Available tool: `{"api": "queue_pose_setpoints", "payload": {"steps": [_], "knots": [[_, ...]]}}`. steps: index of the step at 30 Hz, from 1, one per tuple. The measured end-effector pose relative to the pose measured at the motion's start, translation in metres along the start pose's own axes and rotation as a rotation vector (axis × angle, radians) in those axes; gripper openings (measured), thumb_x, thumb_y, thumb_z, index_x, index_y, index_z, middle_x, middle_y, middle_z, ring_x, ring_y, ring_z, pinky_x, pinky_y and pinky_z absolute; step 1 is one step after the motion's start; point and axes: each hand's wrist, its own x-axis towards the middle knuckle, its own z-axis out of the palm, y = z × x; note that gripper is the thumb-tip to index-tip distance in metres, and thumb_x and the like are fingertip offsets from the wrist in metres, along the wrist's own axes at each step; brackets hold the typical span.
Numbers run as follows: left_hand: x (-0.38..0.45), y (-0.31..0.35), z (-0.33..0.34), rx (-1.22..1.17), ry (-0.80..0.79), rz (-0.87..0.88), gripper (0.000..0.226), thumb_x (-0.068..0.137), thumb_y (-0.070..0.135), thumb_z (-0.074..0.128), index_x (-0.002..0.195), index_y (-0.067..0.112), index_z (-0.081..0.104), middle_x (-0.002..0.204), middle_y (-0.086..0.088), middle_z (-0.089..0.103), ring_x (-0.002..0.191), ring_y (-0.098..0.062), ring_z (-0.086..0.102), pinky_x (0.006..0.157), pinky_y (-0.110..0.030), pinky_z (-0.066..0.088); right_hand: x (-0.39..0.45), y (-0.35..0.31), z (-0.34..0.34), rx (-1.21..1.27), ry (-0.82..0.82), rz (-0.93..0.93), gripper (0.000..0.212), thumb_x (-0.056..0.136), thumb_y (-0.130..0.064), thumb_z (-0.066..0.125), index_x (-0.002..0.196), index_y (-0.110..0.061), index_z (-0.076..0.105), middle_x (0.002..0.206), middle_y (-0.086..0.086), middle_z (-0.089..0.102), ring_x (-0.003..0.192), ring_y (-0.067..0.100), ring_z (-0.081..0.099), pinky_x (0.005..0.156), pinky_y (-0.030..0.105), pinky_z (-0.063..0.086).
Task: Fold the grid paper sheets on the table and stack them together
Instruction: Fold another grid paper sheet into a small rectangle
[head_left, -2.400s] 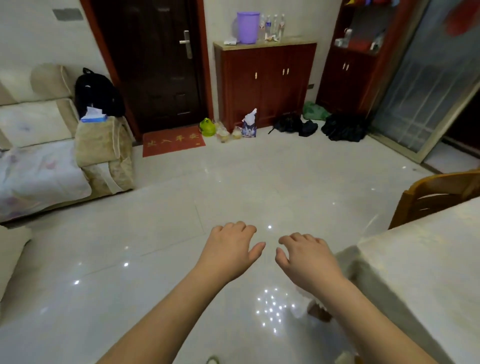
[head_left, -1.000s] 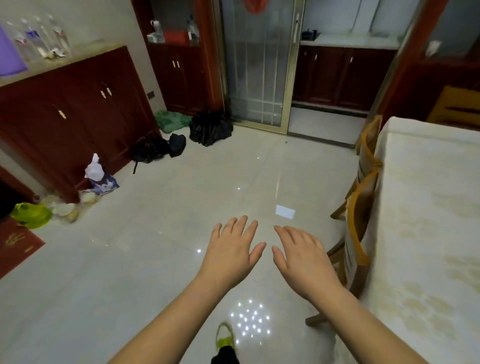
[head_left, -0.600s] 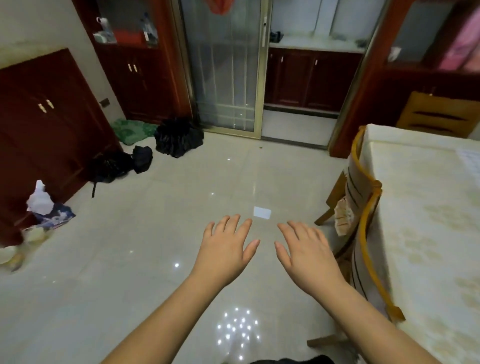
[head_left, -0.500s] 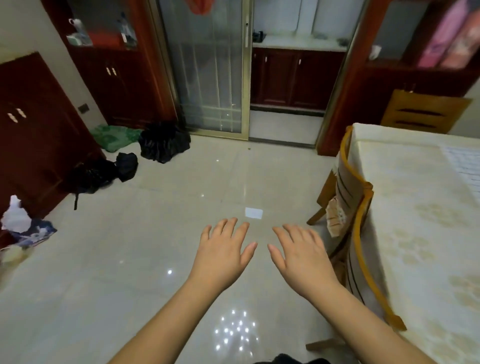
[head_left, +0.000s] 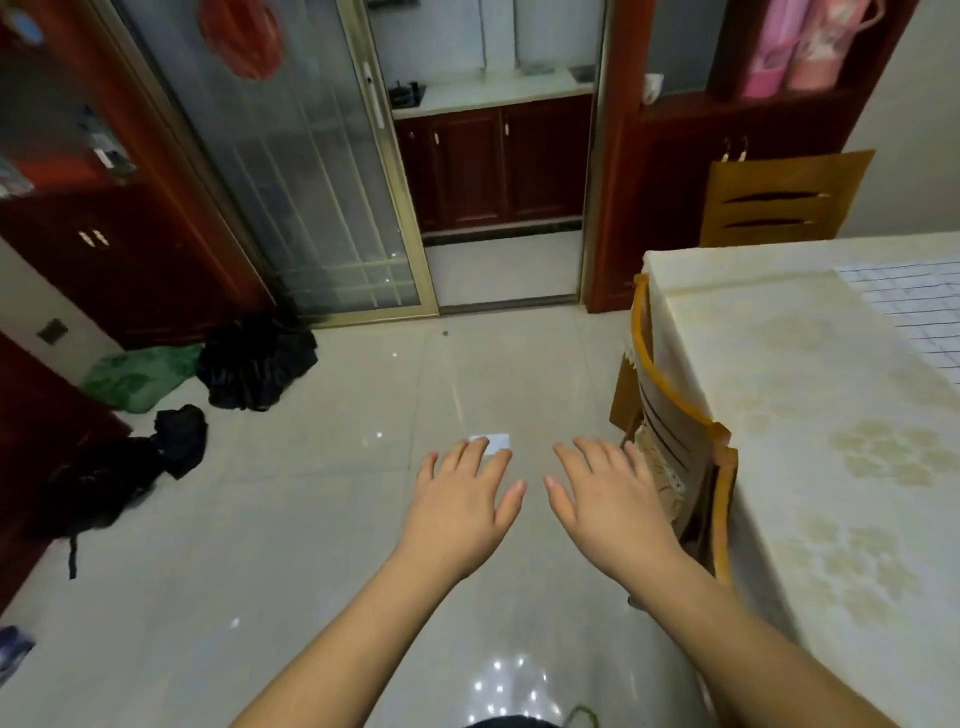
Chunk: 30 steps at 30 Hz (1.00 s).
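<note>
Since the earlier frames, the view had swung right, away from the sofa and entry door, until the bench (head_left: 810, 415) and a corner of grid paper (head_left: 904, 306) came into sight. Both hands had stayed out in front, above the tiled floor (head_left: 311, 519).

The left hand (head_left: 460, 506) and right hand (head_left: 610, 501) hovered side by side, palms down, fingers (head_left: 483, 457) straight and spread, holding nothing. Neither touched the bench.

The grid paper lay flat on the far right part of the bench, cut off by the picture's edge, so how many sheets lay there could not be told. It was well apart from both hands.

Risks, as a judgement: the sheets were thin and lay on a smooth patterned cloth, so a hasty reach might slide or crease them unevenly. Reaching across from this side could also catch an arm on the chair.

A wooden chair (head_left: 675, 447) stood pushed against the bench's near edge, between the right hand and the paper. A second chair (head_left: 779, 200) stood behind the bench's far end. Left of the bench, a glass sliding door (head_left: 291, 171) opened toward dark red cabinets (head_left: 493, 161). Black bags (head_left: 254, 369) and a green bag (head_left: 135, 379) lay on the floor far left of the bench.
</note>
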Motion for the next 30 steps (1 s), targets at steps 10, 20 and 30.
{"api": "queue_pose_setpoints", "payload": {"steps": [10, 20, 30], "knots": [[0.141, -0.010, 0.030, -0.018, -0.063, 0.127, 0.048, 0.093, 0.049, 0.031, 0.117, 0.021, 0.062, 0.129, -0.008, 0.061, 0.121, -0.028, 0.056, 0.095, -0.051, 0.046, 0.109, 0.045, 0.016, -0.031, -0.007, 0.134, 0.050, 0.090, -0.047, 0.033, 0.117, -0.019, 0.064, 0.115, 0.004, 0.065, 0.111, 0.025, 0.059, 0.098, 0.049, 0.043], [0.302, -0.059, 0.043, -0.054, -0.172, 0.314, 0.079, 0.084, 0.059, -0.006, 0.143, 0.032, 0.037, 0.155, 0.002, 0.031, 0.143, -0.018, 0.024, 0.115, -0.043, 0.020, 0.253, 0.052, 0.035, -0.075, -0.019, 0.276, 0.054, 0.094, -0.049, 0.027, 0.126, -0.021, 0.059, 0.126, -0.003, 0.061, 0.121, 0.021, 0.052, 0.108, 0.046, 0.034], [0.440, -0.018, 0.044, -0.053, -0.213, 0.619, 0.069, 0.089, 0.058, 0.000, 0.144, 0.033, 0.035, 0.155, 0.002, 0.031, 0.144, -0.018, 0.022, 0.117, -0.044, 0.017, 0.312, 0.110, 0.025, -0.098, 0.009, 0.531, 0.056, 0.092, -0.050, 0.023, 0.126, -0.023, 0.058, 0.124, -0.002, 0.061, 0.121, 0.023, 0.051, 0.107, 0.044, 0.033]]}}
